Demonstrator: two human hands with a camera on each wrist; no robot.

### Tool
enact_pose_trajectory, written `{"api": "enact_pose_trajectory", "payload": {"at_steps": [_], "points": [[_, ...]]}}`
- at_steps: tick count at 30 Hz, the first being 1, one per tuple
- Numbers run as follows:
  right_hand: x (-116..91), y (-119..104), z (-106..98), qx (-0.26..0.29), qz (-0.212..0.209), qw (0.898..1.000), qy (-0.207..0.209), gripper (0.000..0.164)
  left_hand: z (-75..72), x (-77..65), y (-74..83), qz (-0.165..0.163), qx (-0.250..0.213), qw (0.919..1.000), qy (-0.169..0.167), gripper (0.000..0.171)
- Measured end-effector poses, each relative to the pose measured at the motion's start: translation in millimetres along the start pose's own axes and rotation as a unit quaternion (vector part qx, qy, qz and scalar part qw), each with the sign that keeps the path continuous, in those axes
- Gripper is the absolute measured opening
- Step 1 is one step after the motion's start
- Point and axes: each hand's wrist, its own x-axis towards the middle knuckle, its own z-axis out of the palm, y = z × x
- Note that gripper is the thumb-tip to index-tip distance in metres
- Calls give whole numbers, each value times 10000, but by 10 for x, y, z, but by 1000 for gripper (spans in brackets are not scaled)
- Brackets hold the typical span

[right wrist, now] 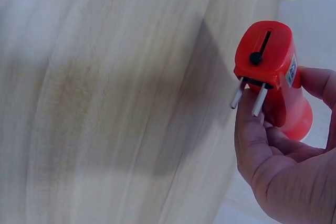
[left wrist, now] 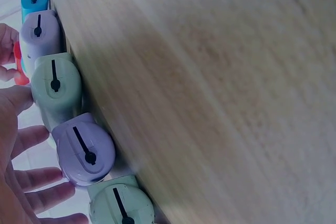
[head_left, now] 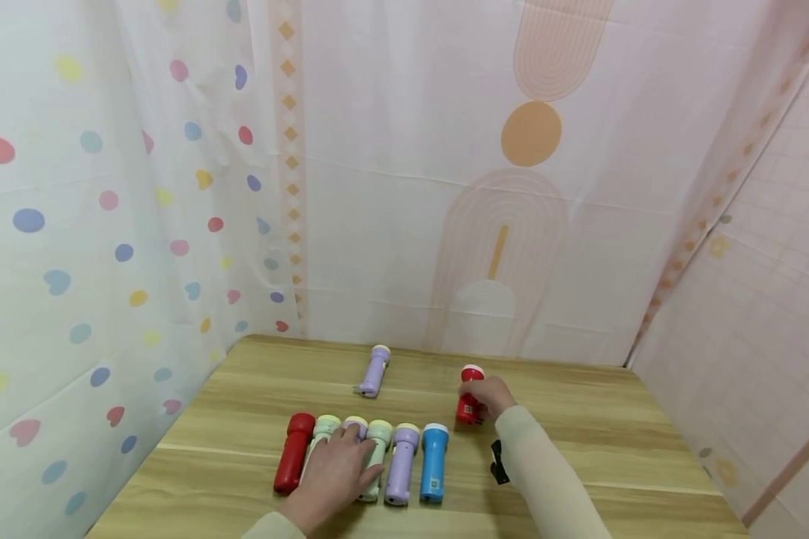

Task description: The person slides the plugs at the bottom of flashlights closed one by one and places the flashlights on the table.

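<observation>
My right hand [head_left: 491, 392] grips a red flashlight [head_left: 467, 412] by its body, right of the row. Two metal plug prongs stick out of its tail, beside a black slider, in the right wrist view. My left hand [head_left: 337, 470] lies with spread fingers over the left part of a row of flashlights. Under or beside it are a pale green flashlight [head_left: 326, 425], a purple one [head_left: 355, 423] and a second pale green one [head_left: 379, 434]. The hand hides much of their bodies. In the left wrist view the fingers [left wrist: 39, 178] rest along them.
A dark red flashlight [head_left: 294, 451] ends the row at left; a purple flashlight [head_left: 402, 464] and a blue one [head_left: 434, 464] stand at right. Farther back lies another purple flashlight [head_left: 375, 372] with prongs out. A black object [head_left: 498, 463] is partly behind the right sleeve. Curtains border the wooden table [head_left: 580, 397].
</observation>
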Motion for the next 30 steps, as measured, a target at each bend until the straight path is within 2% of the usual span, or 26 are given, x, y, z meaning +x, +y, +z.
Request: {"api": "enact_pose_trajectory", "payload": {"at_steps": [7,12,22,30], "points": [[-24,-16,-45,537,160,9983,-131,46,-6,12,8,-56,-10,9999,-99,41],[-103,-62,-76,892,110,9956,-276,45,-10,31,19,-40,-48,10000,-72,39],[-223,-168,25,1302,92,9906,-411,44,-25,111,89,136,-231,9973,681,38],[-313,-185,109,1350,26,9894,-535,43,-66,205,177,255,-571,9951,767,36]]}}
